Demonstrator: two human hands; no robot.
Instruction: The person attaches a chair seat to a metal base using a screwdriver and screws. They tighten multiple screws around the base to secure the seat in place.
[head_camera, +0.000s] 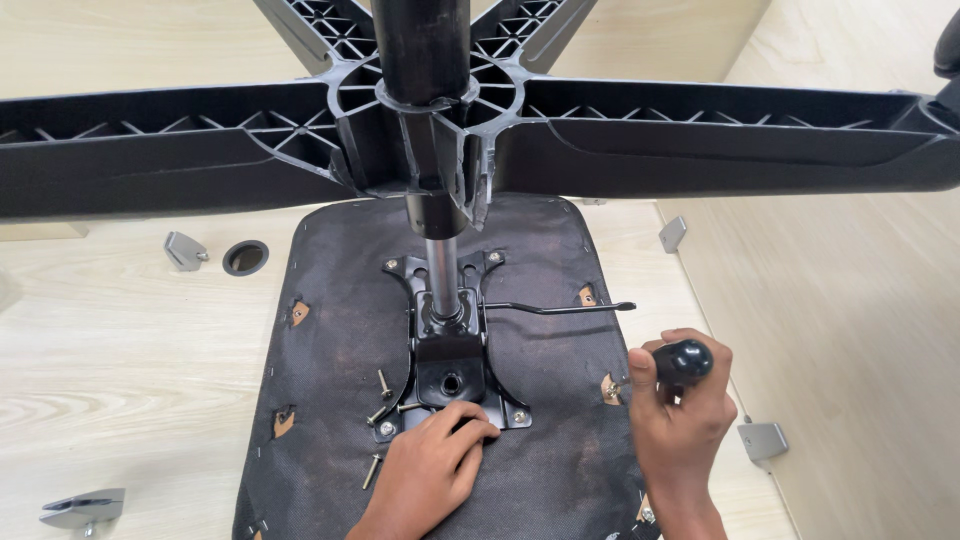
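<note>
The chair seat (430, 400) lies upside down on the pale wooden surface (120, 340), so its black mounting plate (450, 360) faces up. The left hand (440, 465) rests fingers-down on the plate's near edge, holding nothing, seemingly to steady it. Right of the plate, the right hand (685, 415) is closed around a black tool handle (685, 360), while loose screws (385, 385) lie just left of the plate.

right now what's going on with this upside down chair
A person has an office chair flipped over on a wooden table. The left hand rests on the black metal mounting plate bolted to the seat underside, beside several loose screws. The right hand grips a black-handled screwdriver. The five-arm base looms overhead.
</note>
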